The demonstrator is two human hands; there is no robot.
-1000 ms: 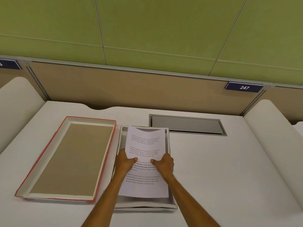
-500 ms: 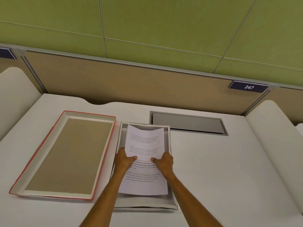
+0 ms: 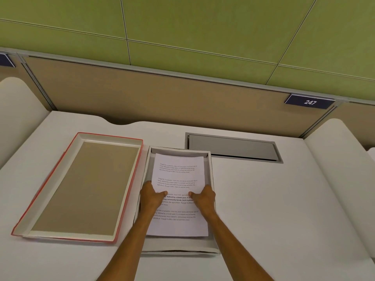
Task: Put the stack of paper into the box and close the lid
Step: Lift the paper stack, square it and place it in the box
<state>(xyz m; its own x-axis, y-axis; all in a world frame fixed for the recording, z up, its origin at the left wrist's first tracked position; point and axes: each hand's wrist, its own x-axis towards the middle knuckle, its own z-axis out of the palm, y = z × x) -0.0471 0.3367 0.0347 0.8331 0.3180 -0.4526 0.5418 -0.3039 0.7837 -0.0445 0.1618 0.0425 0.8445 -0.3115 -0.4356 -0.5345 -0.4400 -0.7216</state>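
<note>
A stack of white printed paper lies inside the shallow white box at the middle of the desk. My left hand grips the stack's left edge and my right hand grips its right edge, thumbs on top of the sheets. The stack's far end sits low near the box's far wall. The red-edged lid lies upside down on the desk just left of the box, its brown inside facing up.
A grey cable hatch is set into the white desk behind and right of the box. Rounded white side dividers stand at the far left and right. A tan partition with a plate marked 247 closes the back.
Both hands have pushed the paper stack forward and down into the box; its far end now sits lower and flatter. The lid has not moved on the desk.
</note>
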